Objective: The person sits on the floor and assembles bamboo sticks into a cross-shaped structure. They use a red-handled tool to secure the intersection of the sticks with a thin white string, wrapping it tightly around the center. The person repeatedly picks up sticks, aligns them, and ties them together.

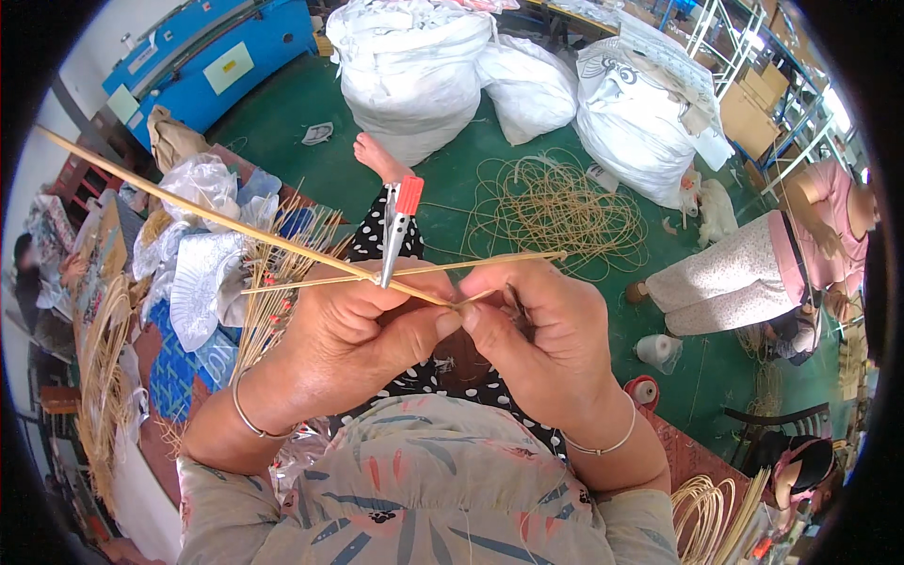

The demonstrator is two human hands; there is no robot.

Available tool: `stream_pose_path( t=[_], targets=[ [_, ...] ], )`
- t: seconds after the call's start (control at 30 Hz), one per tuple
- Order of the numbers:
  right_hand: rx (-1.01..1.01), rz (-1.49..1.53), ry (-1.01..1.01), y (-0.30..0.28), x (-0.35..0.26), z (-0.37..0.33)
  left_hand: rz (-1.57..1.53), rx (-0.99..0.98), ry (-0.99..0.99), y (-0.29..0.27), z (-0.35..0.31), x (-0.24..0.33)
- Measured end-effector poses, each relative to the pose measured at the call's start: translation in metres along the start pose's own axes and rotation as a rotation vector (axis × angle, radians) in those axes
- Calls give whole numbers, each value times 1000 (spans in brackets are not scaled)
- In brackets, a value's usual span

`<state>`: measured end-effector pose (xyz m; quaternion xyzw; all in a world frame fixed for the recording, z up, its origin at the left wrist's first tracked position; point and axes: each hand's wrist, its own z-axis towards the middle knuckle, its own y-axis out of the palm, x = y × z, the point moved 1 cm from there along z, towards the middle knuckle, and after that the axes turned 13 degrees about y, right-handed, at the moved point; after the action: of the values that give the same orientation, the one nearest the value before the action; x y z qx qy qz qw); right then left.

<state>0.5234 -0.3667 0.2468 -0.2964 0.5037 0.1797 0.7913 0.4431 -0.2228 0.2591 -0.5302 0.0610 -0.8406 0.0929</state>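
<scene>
Pinching with thumb and fingertips, the person's left hand [367,330] closes on the near end of a long strip [217,217] of pale cane-like material, which slants away to the upper left. Thumb against thumb with it, the right hand [546,330] is closed too, gripping a pale sliver [478,296] at the same spot; something dark shows among its curled fingers, too hidden to identify. A thin strip [311,282] crosses the long strip at a shallow angle and runs over the fingers of both hands. A metal clip [397,231] with a red end stands at that crossing, its red end pointing away from the body. Both hands are held above the lap, over dotted trousers [367,237], and a bracelet circles each wrist. Just beyond the left forearm lies a bundle of loose strips [268,315], near crumpled plastic bags [200,184]. Ahead, a tangled coil of cane [565,212] spreads on the green floor [282,132], in front of bulging white sacks [410,85]. To the right, a co-worker in a pink top [833,202] stands near a white spool [656,351].
</scene>
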Motion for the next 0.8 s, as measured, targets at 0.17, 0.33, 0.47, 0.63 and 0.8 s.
stream_pose_path(
  t=[0.17, 0.33, 0.47, 0.63, 0.8],
  targets=[
    [67, -130, -142, -3, -10, 2, -37, 91, 14, -4, -1, 1],
    [219, -10, -147, -26, 6, -10, -166, 206, -47, -4, -2, 12],
    [-147, 576, 95, -46, 16, -5, 43, -227, 313, -7, 0, 15],
    [-756, 786, -234, -23, -23, -2, -86, -570, 467, 12, 1, 48],
    [-942, 903, -335, -20, -29, -13, 40, -305, 646, 18, 46, 23]
  ],
)
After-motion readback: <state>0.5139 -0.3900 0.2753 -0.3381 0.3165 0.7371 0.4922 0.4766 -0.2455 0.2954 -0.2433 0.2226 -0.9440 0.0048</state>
